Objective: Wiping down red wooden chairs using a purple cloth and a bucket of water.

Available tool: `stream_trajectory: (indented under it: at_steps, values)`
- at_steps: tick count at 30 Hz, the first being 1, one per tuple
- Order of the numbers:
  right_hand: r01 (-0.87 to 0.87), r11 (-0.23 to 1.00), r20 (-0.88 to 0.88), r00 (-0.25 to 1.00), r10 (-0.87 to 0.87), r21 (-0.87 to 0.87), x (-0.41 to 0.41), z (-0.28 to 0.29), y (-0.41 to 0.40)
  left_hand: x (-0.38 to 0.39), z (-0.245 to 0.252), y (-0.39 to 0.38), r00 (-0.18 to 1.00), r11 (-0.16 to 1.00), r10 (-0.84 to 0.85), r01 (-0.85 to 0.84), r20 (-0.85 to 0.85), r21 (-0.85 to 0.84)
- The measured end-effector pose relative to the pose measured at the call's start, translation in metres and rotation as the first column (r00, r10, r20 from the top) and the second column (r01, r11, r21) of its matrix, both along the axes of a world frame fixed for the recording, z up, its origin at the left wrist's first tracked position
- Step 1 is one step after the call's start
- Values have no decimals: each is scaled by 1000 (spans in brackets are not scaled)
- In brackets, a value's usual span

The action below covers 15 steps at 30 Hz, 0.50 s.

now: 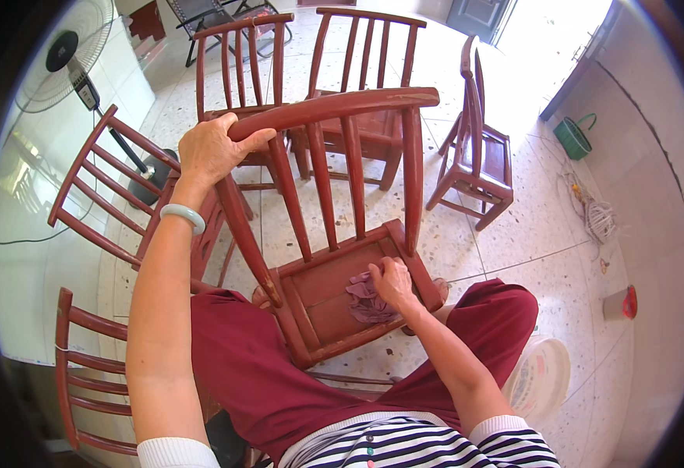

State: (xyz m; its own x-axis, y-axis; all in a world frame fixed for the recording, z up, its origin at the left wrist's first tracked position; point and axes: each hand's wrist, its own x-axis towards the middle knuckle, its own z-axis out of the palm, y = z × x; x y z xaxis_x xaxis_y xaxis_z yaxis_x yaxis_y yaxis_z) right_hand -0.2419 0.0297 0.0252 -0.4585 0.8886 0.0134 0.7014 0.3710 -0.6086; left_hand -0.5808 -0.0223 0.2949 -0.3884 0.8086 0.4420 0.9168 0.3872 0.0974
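A red-painted wooden chair (350, 175) stands between my knees, its spindle back towards the far side and its seat (324, 313) below me. My left hand (213, 146) grips the left end of the curved top rail (342, 108), thumb along the near face. On the panelled seat lies a crumpled purple cloth (368, 298). My right hand (391, 281) holds the cloth's upper right part against the seat, fingers curled. Paint is worn along the top rail's edge.
More red chairs stand around: two behind (242, 64), one to the right (476, 146), others at left (114, 187). A pedestal fan (64, 52) is at far left. A white bucket (543, 374), a green basket (573, 139) and a small bin (615, 304) stand right.
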Motion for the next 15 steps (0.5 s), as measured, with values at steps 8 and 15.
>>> stream_trajectory:
  at_steps: [8, 15]
  values:
    - [-401, 915, -115, 912, 393, -51, 2, -7, 0, 0, 1, 0, 1000, 1000, -9, 9, -2, -15]
    - [-545, 826, -374, 743, 555, 143, 4, 92, -51, -8, -3, 0, 1000, 999, 26, -26, 1, -31]
